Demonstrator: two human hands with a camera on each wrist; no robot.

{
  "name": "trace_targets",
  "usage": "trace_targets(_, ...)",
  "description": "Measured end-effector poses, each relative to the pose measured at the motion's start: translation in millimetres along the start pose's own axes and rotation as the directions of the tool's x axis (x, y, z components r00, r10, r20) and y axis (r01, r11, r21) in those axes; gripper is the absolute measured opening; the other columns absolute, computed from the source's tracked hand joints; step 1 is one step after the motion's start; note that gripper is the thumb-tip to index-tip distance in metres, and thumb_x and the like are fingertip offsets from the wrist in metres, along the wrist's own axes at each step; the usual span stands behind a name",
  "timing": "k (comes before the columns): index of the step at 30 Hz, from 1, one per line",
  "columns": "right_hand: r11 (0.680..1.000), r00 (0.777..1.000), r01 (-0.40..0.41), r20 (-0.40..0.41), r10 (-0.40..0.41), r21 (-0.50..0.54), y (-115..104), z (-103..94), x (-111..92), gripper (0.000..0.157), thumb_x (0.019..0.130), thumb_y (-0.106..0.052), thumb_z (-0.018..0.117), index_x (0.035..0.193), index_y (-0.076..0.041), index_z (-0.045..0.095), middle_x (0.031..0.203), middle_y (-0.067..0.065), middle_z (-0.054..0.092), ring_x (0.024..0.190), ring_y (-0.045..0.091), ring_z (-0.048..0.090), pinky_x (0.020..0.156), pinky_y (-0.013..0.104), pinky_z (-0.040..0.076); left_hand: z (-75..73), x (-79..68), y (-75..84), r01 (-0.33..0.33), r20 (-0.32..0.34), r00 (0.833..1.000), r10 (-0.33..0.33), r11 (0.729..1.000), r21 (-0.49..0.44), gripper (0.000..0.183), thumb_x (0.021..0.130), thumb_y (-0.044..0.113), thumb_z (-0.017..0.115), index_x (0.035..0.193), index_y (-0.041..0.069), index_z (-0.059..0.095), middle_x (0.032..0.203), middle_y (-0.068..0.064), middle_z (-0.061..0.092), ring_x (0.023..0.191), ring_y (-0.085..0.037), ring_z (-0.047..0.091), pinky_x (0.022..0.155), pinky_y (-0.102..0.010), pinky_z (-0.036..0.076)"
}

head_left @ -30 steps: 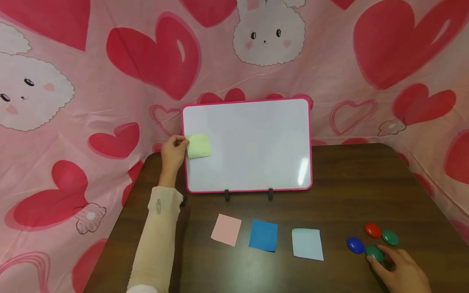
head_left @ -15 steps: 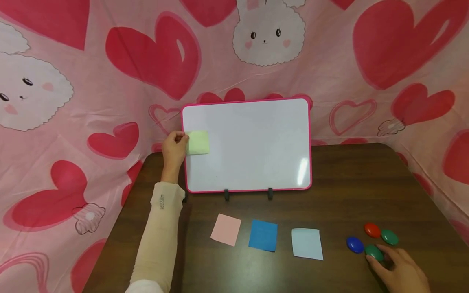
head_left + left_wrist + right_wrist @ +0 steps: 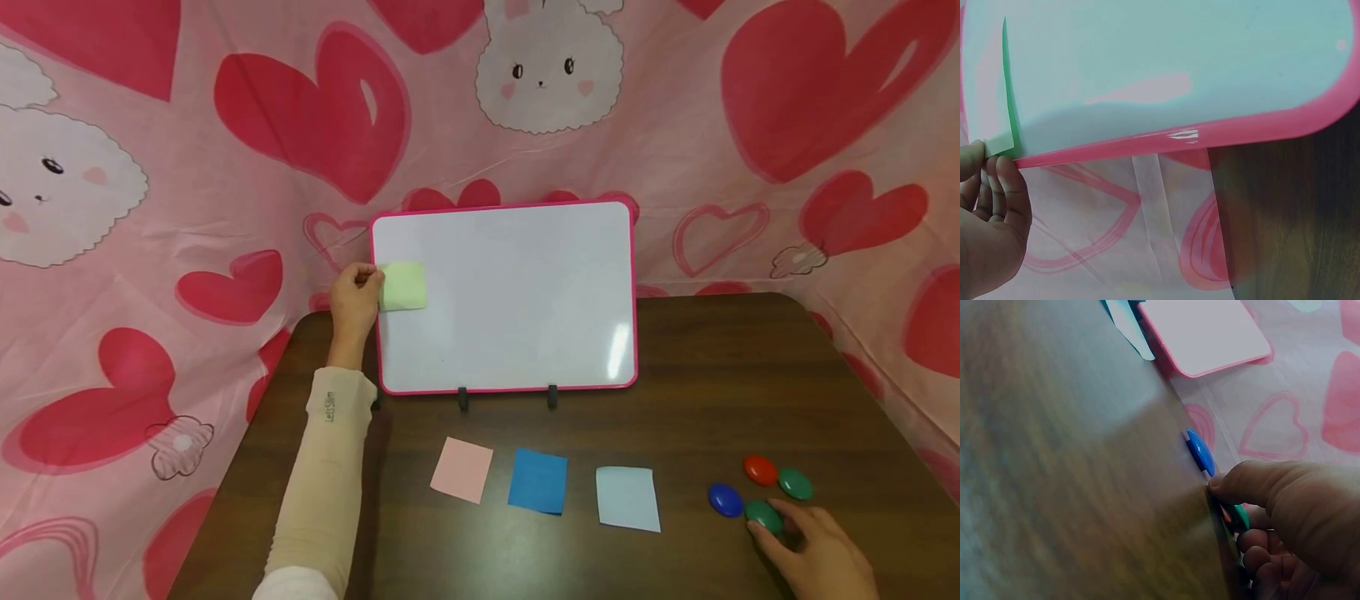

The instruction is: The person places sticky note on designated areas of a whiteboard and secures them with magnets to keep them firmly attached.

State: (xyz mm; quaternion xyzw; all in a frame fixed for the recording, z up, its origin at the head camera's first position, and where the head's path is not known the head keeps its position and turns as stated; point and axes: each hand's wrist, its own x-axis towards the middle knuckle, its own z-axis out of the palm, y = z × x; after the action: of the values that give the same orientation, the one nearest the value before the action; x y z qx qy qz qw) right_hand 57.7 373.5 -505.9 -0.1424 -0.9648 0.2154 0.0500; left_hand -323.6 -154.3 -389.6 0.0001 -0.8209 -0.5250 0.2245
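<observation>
My left hand [image 3: 356, 302] pinches the left edge of a pale green sticky note [image 3: 405, 286] in front of the left side of a pink-framed whiteboard [image 3: 517, 292]. In the left wrist view the note [image 3: 999, 103] stands partly away from the board, thumb and forefinger at its corner. At the lower right, my right hand [image 3: 817, 550] holds a green round magnet [image 3: 763, 517] between thumb and fingers at the table. Beside it lie a blue magnet [image 3: 726, 500], a red magnet [image 3: 761, 470] and a second green magnet [image 3: 795, 484].
A pink note [image 3: 462, 470], a blue note [image 3: 538, 481] and a light blue note [image 3: 628, 498] lie in a row on the dark wooden table [image 3: 712, 367]. The board stands on small black feet [image 3: 462, 399]. Behind it hangs a pink heart-patterned cloth [image 3: 450, 108].
My left hand has raised the green note a little up the board, and the note has straightened from its slight tilt. The right hand stays at the green magnet.
</observation>
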Motion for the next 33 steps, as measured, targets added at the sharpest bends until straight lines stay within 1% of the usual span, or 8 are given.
trace_targets(4,1.0,1.0,-0.003,0.002,0.003,0.001,-1.1,-0.3,-0.4,0.053,0.091,-0.04,0.074,0.119,0.004,0.064,0.101,0.019,0.062,0.088,0.045,0.062,0.063,0.054,0.048,0.5,0.3,0.0,-0.012,0.0,1.0,0.012,1.0,0.009,0.017,0.096,0.012,0.068,0.103,-0.004,0.069,0.094,-0.016,0.066,0.086,-0.021,0.057,0.072,-0.024,0.044)
trace_targets(11,1.0,1.0,-0.009,0.014,0.009,0.004,-1.9,-0.7,-0.2,0.054,0.092,-0.041,0.073,0.121,0.004,0.063,0.104,0.021,0.061,0.09,0.046,0.062,0.066,0.056,0.048,2.9,1.7,-1.5,-0.071,-0.008,0.997,0.071,0.996,0.05,0.016,0.095,0.01,0.068,0.101,-0.005,0.07,0.091,-0.018,0.066,0.082,-0.023,0.057,0.069,-0.025,0.044)
trace_targets(16,1.0,1.0,-0.006,0.011,0.006,0.007,-1.5,-1.0,-0.5,0.054,0.091,-0.04,0.074,0.121,0.004,0.063,0.103,0.02,0.062,0.089,0.044,0.062,0.066,0.056,0.048,3.7,1.5,-1.5,-0.08,-0.001,0.997,0.08,0.994,0.077,0.016,0.095,0.01,0.068,0.1,-0.005,0.069,0.091,-0.018,0.065,0.083,-0.025,0.057,0.069,-0.026,0.044)
trace_targets(18,1.0,1.0,-0.005,0.009,0.005,0.008,-1.2,-1.1,-0.6,0.054,0.091,-0.04,0.075,0.121,0.004,0.064,0.102,0.018,0.062,0.088,0.043,0.062,0.065,0.053,0.048,3.9,1.2,-1.0,-0.081,0.005,0.997,0.081,0.993,0.086,0.016,0.095,0.01,0.068,0.1,-0.006,0.069,0.092,-0.018,0.064,0.084,-0.026,0.057,0.07,-0.027,0.044)
trace_targets(23,1.0,1.0,-0.012,0.007,0.012,0.005,-1.2,-0.4,-0.8,0.054,0.091,-0.04,0.075,0.121,0.003,0.064,0.101,0.016,0.062,0.085,0.037,0.062,0.062,0.041,0.045,3.7,0.8,-0.2,-0.083,0.014,0.997,0.082,0.993,0.086,0.017,0.095,0.01,0.068,0.1,-0.005,0.068,0.094,-0.018,0.062,0.085,-0.026,0.056,0.07,-0.027,0.044)
trace_targets(25,1.0,1.0,-0.015,0.006,0.015,0.003,-1.4,-0.2,-0.7,0.054,0.09,-0.041,0.075,0.121,0.003,0.064,0.101,0.016,0.062,0.085,0.036,0.062,0.061,0.039,0.044,4.0,1.2,-0.8,-0.082,0.011,0.997,0.081,0.993,0.086,0.016,0.095,0.01,0.068,0.099,-0.006,0.068,0.093,-0.017,0.062,0.085,-0.026,0.056,0.07,-0.027,0.044)
trace_targets(31,1.0,1.0,-0.021,0.007,0.021,0.003,-1.0,0.8,-1.1,0.055,0.091,-0.041,0.074,0.121,0.003,0.064,0.103,0.018,0.062,0.088,0.043,0.062,0.064,0.051,0.047,5.5,2.4,-1.9,-0.089,-0.006,0.996,0.09,0.991,0.099,0.016,0.094,0.01,0.068,0.095,-0.005,0.067,0.091,-0.017,0.062,0.083,-0.027,0.056,0.07,-0.03,0.044)
trace_targets(33,1.0,1.0,-0.023,0.005,0.023,0.002,-0.5,1.6,-1.4,0.055,0.091,-0.042,0.074,0.121,0.003,0.064,0.102,0.018,0.062,0.088,0.042,0.062,0.063,0.049,0.047,6.4,2.8,-2.3,-0.096,-0.01,0.995,0.097,0.989,0.109,0.015,0.094,0.01,0.068,0.095,-0.005,0.067,0.09,-0.018,0.062,0.083,-0.028,0.056,0.07,-0.032,0.045)
